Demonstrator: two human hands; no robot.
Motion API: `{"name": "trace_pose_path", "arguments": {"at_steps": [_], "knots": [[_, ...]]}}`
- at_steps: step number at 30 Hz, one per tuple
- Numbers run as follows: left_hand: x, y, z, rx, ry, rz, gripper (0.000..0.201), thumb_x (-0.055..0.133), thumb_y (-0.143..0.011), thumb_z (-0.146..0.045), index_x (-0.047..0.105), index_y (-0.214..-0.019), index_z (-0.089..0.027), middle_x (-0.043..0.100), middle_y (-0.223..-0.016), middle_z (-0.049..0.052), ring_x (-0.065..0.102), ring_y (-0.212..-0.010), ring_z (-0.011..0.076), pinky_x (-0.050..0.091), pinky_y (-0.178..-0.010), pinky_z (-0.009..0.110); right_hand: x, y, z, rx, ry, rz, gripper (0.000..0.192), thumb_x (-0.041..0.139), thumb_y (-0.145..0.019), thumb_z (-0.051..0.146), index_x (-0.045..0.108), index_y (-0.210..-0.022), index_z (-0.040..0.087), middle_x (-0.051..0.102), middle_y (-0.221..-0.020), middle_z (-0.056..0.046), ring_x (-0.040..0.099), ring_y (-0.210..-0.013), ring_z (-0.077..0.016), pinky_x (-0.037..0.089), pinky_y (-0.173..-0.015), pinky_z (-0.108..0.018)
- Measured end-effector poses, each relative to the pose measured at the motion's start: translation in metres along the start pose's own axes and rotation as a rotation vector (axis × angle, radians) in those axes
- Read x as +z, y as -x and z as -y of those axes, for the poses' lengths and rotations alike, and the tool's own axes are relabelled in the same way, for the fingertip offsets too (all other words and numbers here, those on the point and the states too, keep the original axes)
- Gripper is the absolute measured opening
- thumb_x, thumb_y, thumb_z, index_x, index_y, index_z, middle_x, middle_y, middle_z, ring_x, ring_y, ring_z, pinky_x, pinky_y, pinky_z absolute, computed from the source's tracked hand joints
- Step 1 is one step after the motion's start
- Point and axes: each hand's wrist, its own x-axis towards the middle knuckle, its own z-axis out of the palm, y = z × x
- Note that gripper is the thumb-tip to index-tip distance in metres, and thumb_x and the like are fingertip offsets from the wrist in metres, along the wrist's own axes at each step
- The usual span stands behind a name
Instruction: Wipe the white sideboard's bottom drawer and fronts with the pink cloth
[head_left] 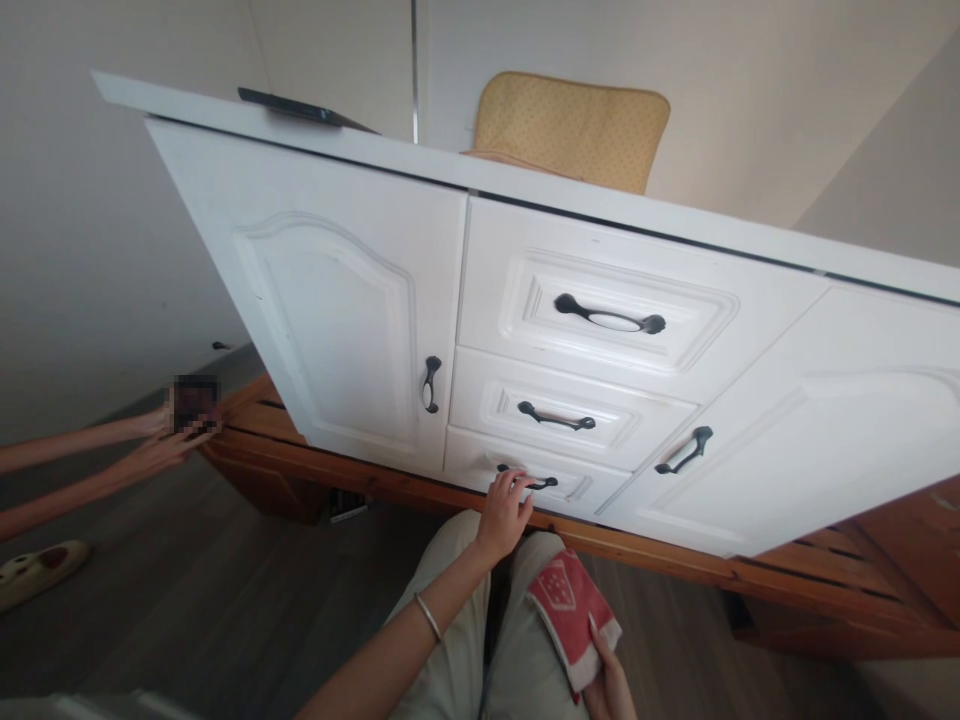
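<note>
My left hand (506,512), with a bangle on its wrist, reaches up to the bottom drawer (480,460) of a white cabinet. Its fingers are curled over the left part of the dark drawer handle (541,484). That drawer sits closed in the cabinet front. At the lower right, my right hand (609,680) grips a red and white cloth (574,610) by its lower edge, thumb on top. The cloth lies folded against my right knee, its pale pattern facing up.
The white cabinet (337,330) stands on a brown wooden bench (645,548). A dark flat device (307,106) and a yellow dotted cushion-like thing (574,130) are on top. At left, another person's hands (169,445) hold a blurred-out object; a slipper (45,572) is on the floor.
</note>
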Motion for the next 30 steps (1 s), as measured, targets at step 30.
{"name": "trace_pose_path", "arguments": {"at_steps": [30], "knots": [[0.000,-0.013,0.013,-0.013,-0.062,0.163,0.039,0.056,-0.087,-0.007,0.066,-0.122,-0.024,0.064,-0.114,0.007,0.056,-0.117,0.0248,0.051,-0.106,0.048,0.013,0.017,0.001,-0.068,-0.002,-0.019,0.066,0.093,-0.057,0.043,0.074,-0.113,0.016,0.078,-0.117,-0.012,0.064,-0.127,-0.0352,0.048,-0.114,-0.050]]}}
